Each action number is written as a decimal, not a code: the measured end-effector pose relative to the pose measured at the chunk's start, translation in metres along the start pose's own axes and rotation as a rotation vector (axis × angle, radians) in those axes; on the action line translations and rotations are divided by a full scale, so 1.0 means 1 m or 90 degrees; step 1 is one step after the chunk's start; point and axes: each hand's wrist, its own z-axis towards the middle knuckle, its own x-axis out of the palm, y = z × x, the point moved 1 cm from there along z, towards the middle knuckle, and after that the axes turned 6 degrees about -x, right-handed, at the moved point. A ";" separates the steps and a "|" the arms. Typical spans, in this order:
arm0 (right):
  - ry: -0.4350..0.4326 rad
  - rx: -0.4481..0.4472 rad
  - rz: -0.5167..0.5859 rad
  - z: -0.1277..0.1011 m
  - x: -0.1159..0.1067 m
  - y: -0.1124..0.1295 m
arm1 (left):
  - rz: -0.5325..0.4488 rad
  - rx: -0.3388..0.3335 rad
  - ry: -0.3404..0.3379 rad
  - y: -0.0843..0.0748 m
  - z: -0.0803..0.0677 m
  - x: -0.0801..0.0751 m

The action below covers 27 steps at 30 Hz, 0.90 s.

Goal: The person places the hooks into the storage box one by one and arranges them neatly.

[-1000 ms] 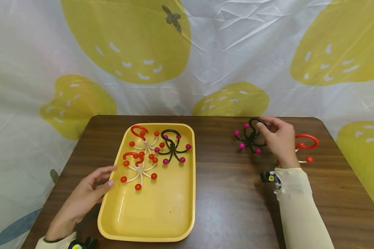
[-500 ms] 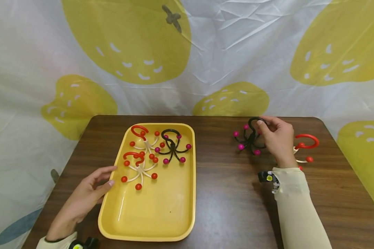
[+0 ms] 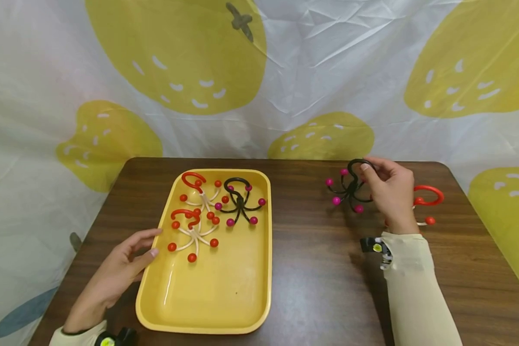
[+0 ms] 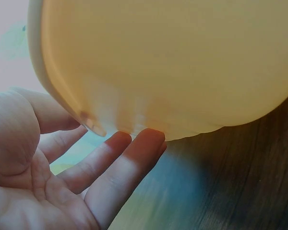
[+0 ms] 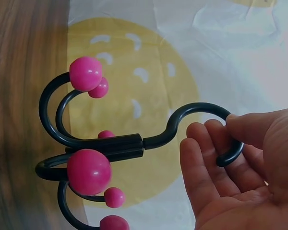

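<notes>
Right hand (image 3: 389, 190) pinches the black hook (image 3: 350, 187) by its loop, lifted at 2 o'clock; left hand (image 3: 121, 269), fingers straight, steadies the tray (image 3: 225, 307) at 9 o'clock

A black multi-armed hook (image 3: 350, 187) with pink ball tips, its curled top loop pinched in the right hand (image 3: 389, 192), hangs tilted just above the table (image 3: 311, 269), well to the right of the yellow tray (image 3: 225, 298), arms splayed leftward.
</notes>
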 end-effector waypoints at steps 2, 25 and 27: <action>0.001 -0.002 0.001 0.000 -0.001 0.003 | 0.001 0.001 -0.001 0.000 -0.001 0.000; 0.017 -0.074 0.059 -0.012 0.007 0.053 | 0.011 -0.010 -0.009 0.001 0.002 0.000; 0.020 -0.083 0.056 -0.015 0.008 0.059 | 0.010 -0.009 -0.010 0.001 0.002 0.000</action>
